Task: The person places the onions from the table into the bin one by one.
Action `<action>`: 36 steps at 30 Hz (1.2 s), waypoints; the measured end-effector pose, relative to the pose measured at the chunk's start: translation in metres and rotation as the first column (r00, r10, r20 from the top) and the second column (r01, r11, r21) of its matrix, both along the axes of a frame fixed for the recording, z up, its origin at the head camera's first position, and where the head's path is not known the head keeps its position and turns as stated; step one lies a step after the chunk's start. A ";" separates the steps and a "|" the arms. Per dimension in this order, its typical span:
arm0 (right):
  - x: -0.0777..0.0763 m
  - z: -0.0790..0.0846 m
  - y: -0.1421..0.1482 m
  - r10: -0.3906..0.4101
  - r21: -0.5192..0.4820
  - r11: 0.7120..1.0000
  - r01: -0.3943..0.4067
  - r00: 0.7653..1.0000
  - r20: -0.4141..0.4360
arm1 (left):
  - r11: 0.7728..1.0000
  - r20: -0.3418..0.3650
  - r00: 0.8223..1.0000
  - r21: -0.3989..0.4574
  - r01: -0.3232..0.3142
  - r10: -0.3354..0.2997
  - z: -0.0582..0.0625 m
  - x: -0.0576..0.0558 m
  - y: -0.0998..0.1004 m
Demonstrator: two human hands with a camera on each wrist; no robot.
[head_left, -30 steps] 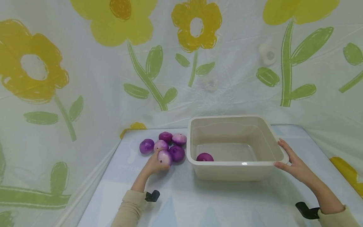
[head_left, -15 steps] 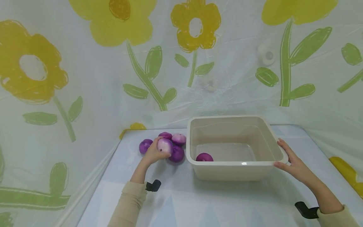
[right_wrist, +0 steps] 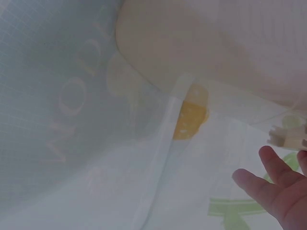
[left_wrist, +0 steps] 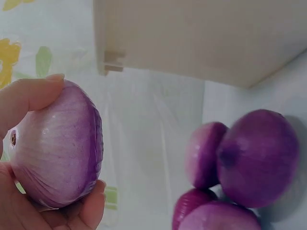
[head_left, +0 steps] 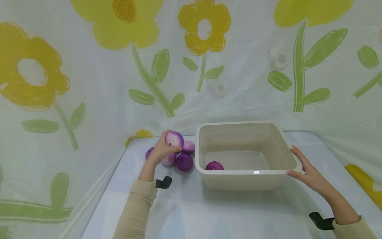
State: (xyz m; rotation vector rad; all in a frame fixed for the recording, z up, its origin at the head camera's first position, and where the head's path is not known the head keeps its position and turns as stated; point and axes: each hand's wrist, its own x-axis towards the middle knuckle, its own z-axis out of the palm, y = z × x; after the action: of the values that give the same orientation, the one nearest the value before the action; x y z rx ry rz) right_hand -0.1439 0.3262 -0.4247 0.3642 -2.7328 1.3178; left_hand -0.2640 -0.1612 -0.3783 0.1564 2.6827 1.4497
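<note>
Held onion point(head_left: 175, 139): partly covered by the thumb and fingers of the left grip point(head_left: 162, 148).
Leftmost onion point(head_left: 149, 153): near the back left corner of the desk point(head_left: 191, 215), partly hidden by that grip and wrist.
Lone onion point(head_left: 214, 165): bottom hidden behind the front wall of the tub point(head_left: 238, 181).
Desk: near edge cut off below in the head view.
Right grip point(head_left: 310, 176): cut off by the right wrist view's right edge.
Pale lettering point(right_wrist: 73, 99): blurred.
</note>
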 end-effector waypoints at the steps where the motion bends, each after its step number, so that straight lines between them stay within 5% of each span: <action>1: 0.000 0.000 0.000 -0.001 0.002 1.000 0.001 1.000 -0.001 | 1.000 -0.005 1.000 0.002 0.002 -0.002 0.003 -0.001 0.001; 17: -0.002 0.001 0.000 -0.008 -0.015 1.000 0.008 1.000 0.005 | 0.997 -0.109 0.993 0.056 0.061 -0.055 0.045 -0.023 0.042; 28: 0.000 0.002 -0.003 -0.017 -0.025 1.000 0.018 1.000 0.021 | 0.981 -0.106 0.986 0.136 0.139 -0.126 0.053 -0.028 0.084; 36: 0.001 0.002 -0.004 -0.026 -0.029 0.999 0.027 0.999 0.034 | 0.973 -0.065 0.979 0.112 0.200 -0.194 0.059 -0.029 0.117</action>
State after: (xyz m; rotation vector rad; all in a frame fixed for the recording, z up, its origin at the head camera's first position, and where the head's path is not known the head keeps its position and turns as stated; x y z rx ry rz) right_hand -0.1430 0.3223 -0.4227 0.3048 -2.7324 1.3685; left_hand -0.2934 -0.0439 -0.3193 0.4625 2.5354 1.5608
